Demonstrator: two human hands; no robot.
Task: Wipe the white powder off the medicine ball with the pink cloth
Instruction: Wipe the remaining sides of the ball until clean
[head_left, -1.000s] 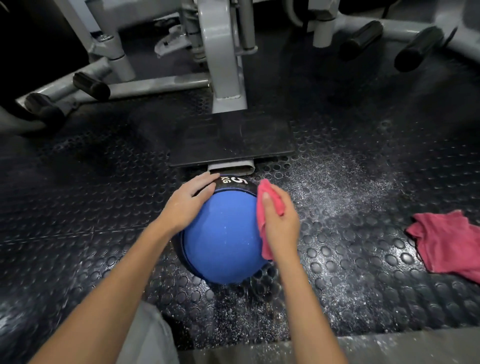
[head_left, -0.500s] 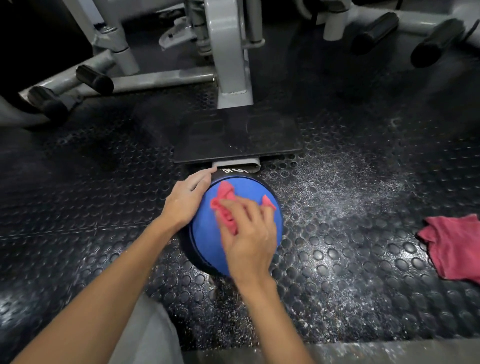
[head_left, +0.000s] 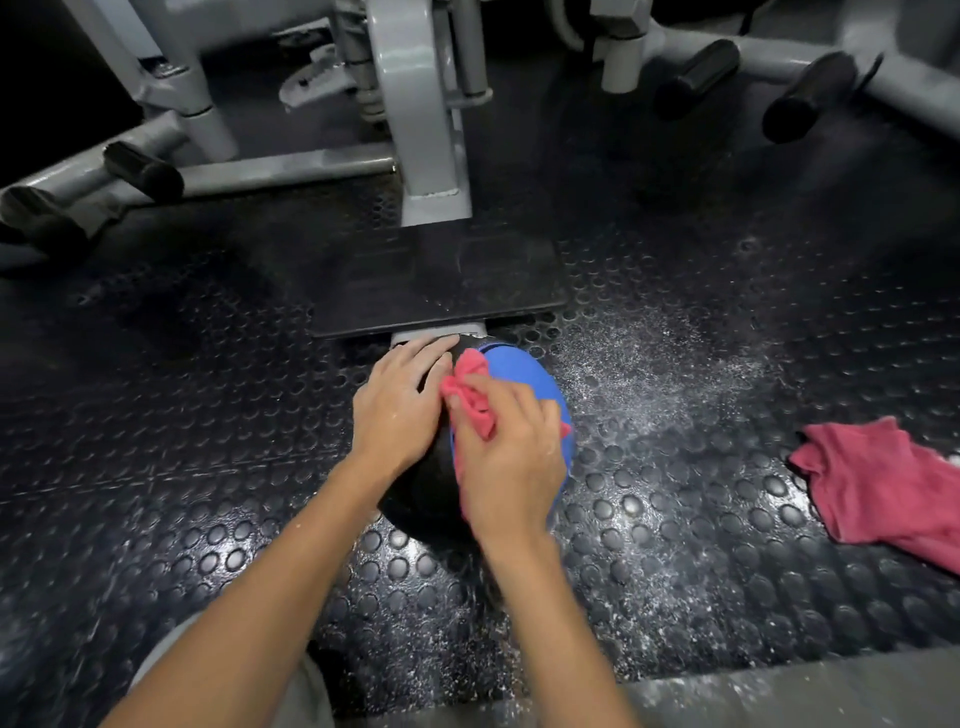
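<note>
The medicine ball (head_left: 524, 374) sits on the studded rubber floor (head_left: 156, 415) under both hands. Its blue panel shows beyond the right hand and its black part lies under the left. The left hand (head_left: 400, 410) rests flat on the black part, with its fingers fairly straight and spread and nothing gripped. The right hand (head_left: 511, 462) lies on top of the ball, its fingers bent over the bunched pink cloth (head_left: 470, 395) and pressing it to the surface. A corner of the cloth pokes out at the hand's outer side.

Just past the fingertips, the ball's far edge meets the near edge of a flat black plate (head_left: 436, 280), from which a grey machine post (head_left: 426, 119) rises. White powder (head_left: 649, 364) dusts the floor to the right of the right hand. Well beyond it, a second pink cloth (head_left: 883, 483) lies crumpled. The floor is open to the left of the left hand, and a grey ledge (head_left: 779, 691) borders it on the near side of the right forearm.
</note>
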